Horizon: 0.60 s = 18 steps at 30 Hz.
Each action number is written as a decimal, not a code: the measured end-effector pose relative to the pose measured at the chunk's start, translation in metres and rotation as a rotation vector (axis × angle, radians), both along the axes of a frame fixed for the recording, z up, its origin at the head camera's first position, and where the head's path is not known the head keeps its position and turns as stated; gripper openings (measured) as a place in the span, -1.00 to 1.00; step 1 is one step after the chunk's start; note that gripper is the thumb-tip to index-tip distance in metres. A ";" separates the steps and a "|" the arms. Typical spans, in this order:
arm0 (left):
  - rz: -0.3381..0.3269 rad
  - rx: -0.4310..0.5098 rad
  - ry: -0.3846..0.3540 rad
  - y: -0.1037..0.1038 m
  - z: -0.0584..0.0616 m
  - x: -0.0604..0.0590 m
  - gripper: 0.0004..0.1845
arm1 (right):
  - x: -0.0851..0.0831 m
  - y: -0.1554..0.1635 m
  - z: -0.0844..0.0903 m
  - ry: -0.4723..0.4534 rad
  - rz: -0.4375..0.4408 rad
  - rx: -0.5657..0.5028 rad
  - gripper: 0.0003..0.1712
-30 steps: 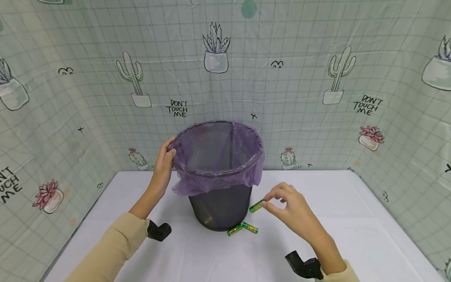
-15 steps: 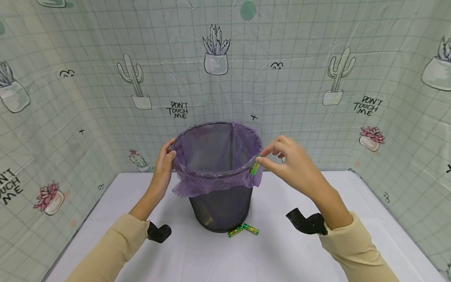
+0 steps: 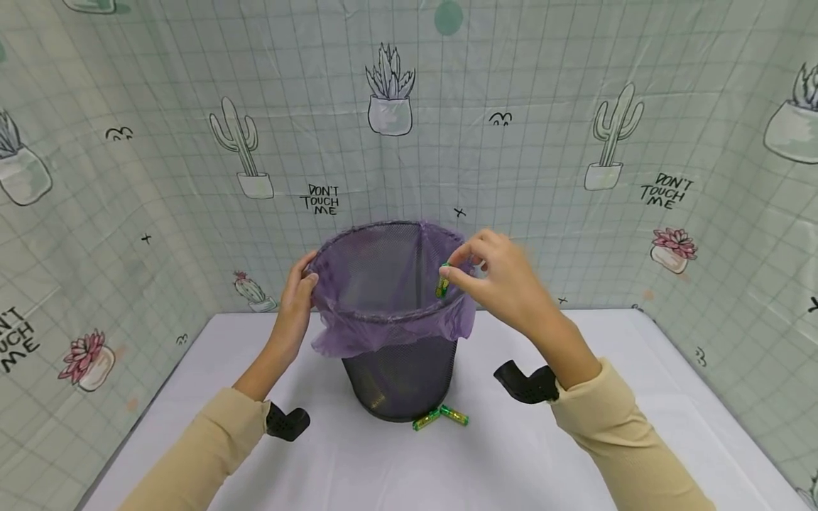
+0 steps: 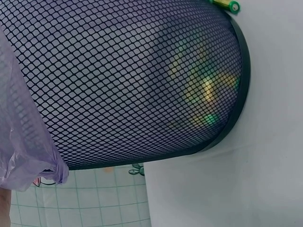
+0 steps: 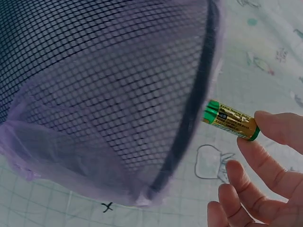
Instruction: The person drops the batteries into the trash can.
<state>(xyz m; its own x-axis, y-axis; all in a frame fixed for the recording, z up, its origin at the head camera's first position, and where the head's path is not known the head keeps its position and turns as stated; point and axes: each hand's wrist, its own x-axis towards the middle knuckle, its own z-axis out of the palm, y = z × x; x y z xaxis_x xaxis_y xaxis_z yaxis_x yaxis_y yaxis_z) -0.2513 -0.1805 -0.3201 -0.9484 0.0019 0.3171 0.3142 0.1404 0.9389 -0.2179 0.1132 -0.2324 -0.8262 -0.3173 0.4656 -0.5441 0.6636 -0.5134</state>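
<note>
A black mesh wastebasket (image 3: 402,387) stands upright, lined with a thin purple bag (image 3: 377,342) folded over its rim. My left hand (image 3: 295,301) grips the rim and bag at the left side, thumb in front. Between thumb and index fingertip, my right hand (image 3: 505,284) pinches a green and gold battery (image 3: 442,284) by one end, over the basket's opening near its right rim. The right wrist view shows that battery (image 5: 232,119) close up, its free end close to the rim. Two similar batteries, one on the left (image 3: 426,419) and one on the right (image 3: 454,415), lie at the basket's foot.
Through the mesh in the left wrist view, blurred yellow and green shapes (image 4: 207,92) show at the basket's bottom. The white table (image 3: 543,454) is backed by a cactus-printed curtain (image 3: 543,156). Each wrist carries a black mount (image 3: 527,383).
My right hand has lifted the battery from beside the basket's base, up past the rim and left over the opening. My left hand and the two lying batteries stay where they were.
</note>
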 end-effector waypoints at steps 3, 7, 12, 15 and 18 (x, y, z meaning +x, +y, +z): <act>0.001 0.002 0.000 -0.001 -0.002 0.001 -0.44 | -0.002 -0.002 -0.007 -0.044 0.003 0.007 -0.78; 0.001 0.012 0.003 -0.001 -0.002 0.000 -0.44 | -0.004 -0.004 -0.013 -0.072 0.000 0.027 -0.77; -0.001 0.006 0.005 -0.001 -0.002 -0.001 -0.44 | -0.005 -0.003 -0.019 -0.068 -0.004 0.038 -0.77; 0.001 0.000 0.003 -0.001 -0.002 0.000 -0.44 | -0.005 -0.002 -0.022 -0.073 -0.002 0.042 -0.79; 0.004 -0.008 0.004 -0.001 -0.001 0.000 -0.44 | -0.006 -0.001 -0.025 -0.080 -0.004 0.042 -0.79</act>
<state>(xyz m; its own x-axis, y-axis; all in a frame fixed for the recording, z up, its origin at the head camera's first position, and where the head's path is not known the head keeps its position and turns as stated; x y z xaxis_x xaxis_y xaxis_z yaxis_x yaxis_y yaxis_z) -0.2514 -0.1818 -0.3215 -0.9471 0.0009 0.3211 0.3176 0.1493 0.9364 -0.2239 0.1121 -0.2573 -0.8614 -0.3317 0.3846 -0.4999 0.6876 -0.5266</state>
